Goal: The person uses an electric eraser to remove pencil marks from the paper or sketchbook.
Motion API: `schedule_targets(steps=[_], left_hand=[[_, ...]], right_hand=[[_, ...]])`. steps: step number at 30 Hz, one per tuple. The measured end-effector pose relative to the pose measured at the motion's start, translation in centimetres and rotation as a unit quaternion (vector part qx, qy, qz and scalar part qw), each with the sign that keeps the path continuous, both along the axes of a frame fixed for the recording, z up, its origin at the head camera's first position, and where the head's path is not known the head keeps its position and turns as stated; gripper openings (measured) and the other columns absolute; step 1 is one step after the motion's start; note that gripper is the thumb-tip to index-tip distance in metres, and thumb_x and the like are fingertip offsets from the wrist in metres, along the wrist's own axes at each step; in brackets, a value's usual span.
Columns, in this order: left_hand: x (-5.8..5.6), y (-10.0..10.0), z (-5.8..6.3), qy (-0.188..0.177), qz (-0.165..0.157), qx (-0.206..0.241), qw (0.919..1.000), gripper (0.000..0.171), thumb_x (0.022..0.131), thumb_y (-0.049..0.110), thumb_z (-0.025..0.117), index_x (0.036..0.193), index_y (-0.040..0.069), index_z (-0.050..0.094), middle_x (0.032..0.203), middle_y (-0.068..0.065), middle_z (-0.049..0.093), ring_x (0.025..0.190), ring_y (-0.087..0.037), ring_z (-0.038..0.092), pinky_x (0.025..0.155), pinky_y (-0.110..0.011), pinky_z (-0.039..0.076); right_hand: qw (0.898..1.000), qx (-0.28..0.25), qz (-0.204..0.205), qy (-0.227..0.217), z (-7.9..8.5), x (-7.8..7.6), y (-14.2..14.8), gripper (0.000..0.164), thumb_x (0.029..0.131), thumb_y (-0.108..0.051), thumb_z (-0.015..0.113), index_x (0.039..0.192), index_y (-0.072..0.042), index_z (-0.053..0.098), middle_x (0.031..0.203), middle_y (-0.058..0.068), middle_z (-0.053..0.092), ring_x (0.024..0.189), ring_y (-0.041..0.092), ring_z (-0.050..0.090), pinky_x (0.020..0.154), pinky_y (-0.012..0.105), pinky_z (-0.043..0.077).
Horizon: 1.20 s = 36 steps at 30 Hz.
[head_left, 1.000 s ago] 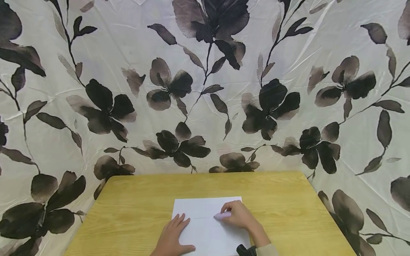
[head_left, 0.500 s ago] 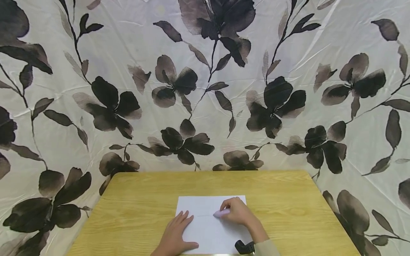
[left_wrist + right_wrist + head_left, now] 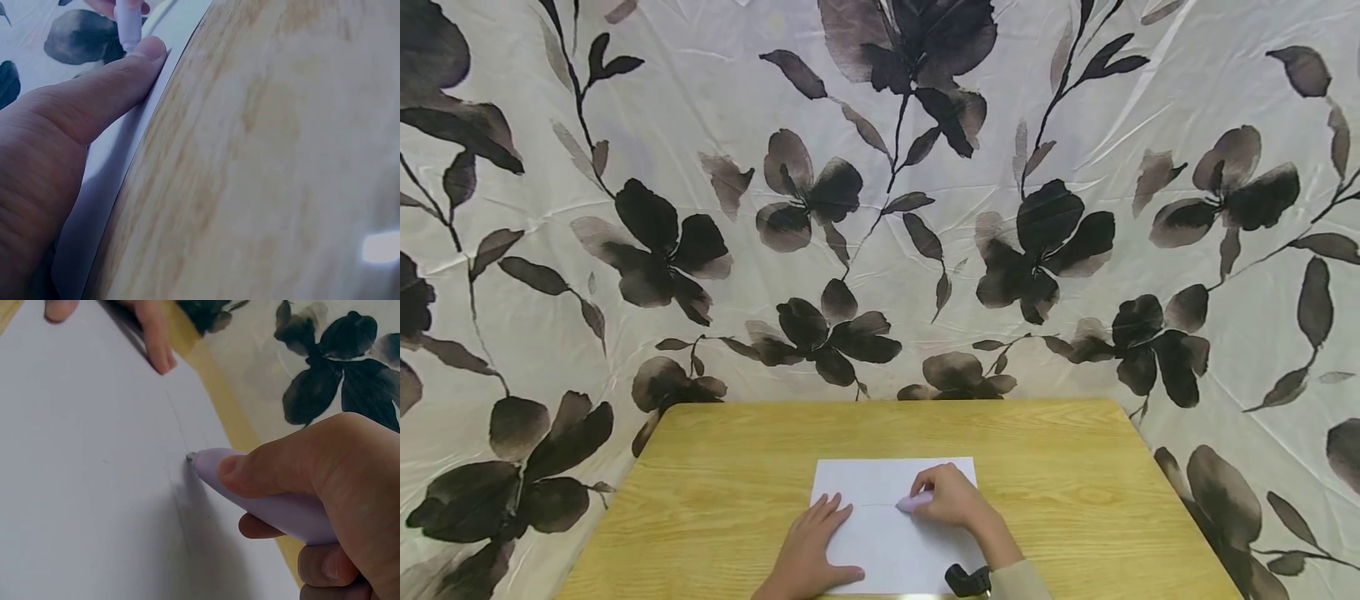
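A white sheet of paper (image 3: 887, 554) lies on the wooden table. My left hand (image 3: 808, 546) rests on its left side with fingers spread, and in the left wrist view the thumb (image 3: 119, 87) lies along the near edge. Between thumb and fingers, my right hand (image 3: 957, 498) pinches a lilac utility knife (image 3: 275, 503) with a rounded body. Its small grey blade tip (image 3: 191, 457) meets the paper at a thin, faint line (image 3: 181, 428) running across the sheet. Part of the knife's body is hidden inside the right hand.
The yellow wood-grain table (image 3: 722, 467) extends around the paper on all sides. Behind it hangs a white cloth (image 3: 925, 350) with dark flower prints. A black strap device (image 3: 967, 580) sits on the right wrist below a beige sleeve (image 3: 1021, 582).
My right hand and the utility knife have moved slightly left along the line on the paper. The left hand keeps its place on the sheet. The head view has shifted a little.
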<state>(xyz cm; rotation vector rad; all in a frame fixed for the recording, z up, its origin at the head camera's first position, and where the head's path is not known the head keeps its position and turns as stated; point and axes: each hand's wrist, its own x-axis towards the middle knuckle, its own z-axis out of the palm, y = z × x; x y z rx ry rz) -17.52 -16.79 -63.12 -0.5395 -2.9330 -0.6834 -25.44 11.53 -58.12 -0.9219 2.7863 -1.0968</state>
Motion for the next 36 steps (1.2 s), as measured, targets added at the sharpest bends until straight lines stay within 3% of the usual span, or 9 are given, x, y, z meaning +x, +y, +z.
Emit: schedule_targets(steps=[9,16,24,30,36], left_hand=[[-0.05,-0.19,-0.58,-0.004,0.004,-0.007,1.0000,0.103,0.064,0.085,0.059,0.141,0.016,0.052,0.150,-0.010,0.041,0.139,-0.036,0.030,0.108,-0.059,0.026],[-0.51,-0.07,0.04,-0.015,-0.002,-0.003,0.9999,0.102,0.066,0.083,0.061,0.142,0.016,0.051,0.151,-0.010,0.039,0.140,-0.036,0.028,0.108,-0.060,0.024],[-0.26,-0.21,-0.16,0.012,-0.004,0.011,0.9999,0.100,0.065,0.081,0.063,0.138,0.013,0.055,0.147,-0.013,0.044,0.137,-0.039,0.033,0.105,-0.062,0.027],[-0.21,-0.21,-0.50,-0.001,0.001,0.000,1.0000,0.100,0.067,0.083,0.059,0.141,0.016,0.052,0.150,-0.010,0.041,0.139,-0.036,0.030,0.107,-0.060,0.026],[-0.25,0.01,-0.01,0.011,-0.007,0.005,0.9999,0.099,0.067,0.081,0.061,0.139,0.014,0.053,0.148,-0.012,0.043,0.138,-0.038,0.032,0.105,-0.062,0.027]], right_hand=[[1.000,0.016,-0.009,-0.012,0.70,-0.05,-0.08,0.012,0.072,-0.019,0.083,0.076,-0.018,0.072,0.065,-0.014,0.058,0.060,0.003,0.049,0.056,0.022,0.042],[1.000,0.022,-0.014,-0.017,0.78,-0.62,-0.59,0.013,0.076,-0.030,0.082,0.075,-0.022,0.072,0.070,-0.015,0.062,0.064,0.004,0.050,0.059,0.023,0.043],[1.000,0.019,-0.009,-0.020,0.55,-0.71,-0.39,0.012,0.076,-0.028,0.082,0.075,-0.022,0.072,0.073,-0.016,0.061,0.067,0.004,0.052,0.063,0.024,0.045],[0.999,0.021,-0.001,-0.030,0.77,-0.84,-0.40,0.012,0.077,-0.030,0.082,0.076,-0.022,0.073,0.073,-0.015,0.061,0.067,0.005,0.051,0.062,0.024,0.044],[0.999,0.022,-0.001,-0.038,0.99,-0.87,-0.15,0.013,0.076,-0.028,0.083,0.075,-0.021,0.072,0.072,-0.015,0.061,0.066,0.005,0.051,0.062,0.024,0.044]])
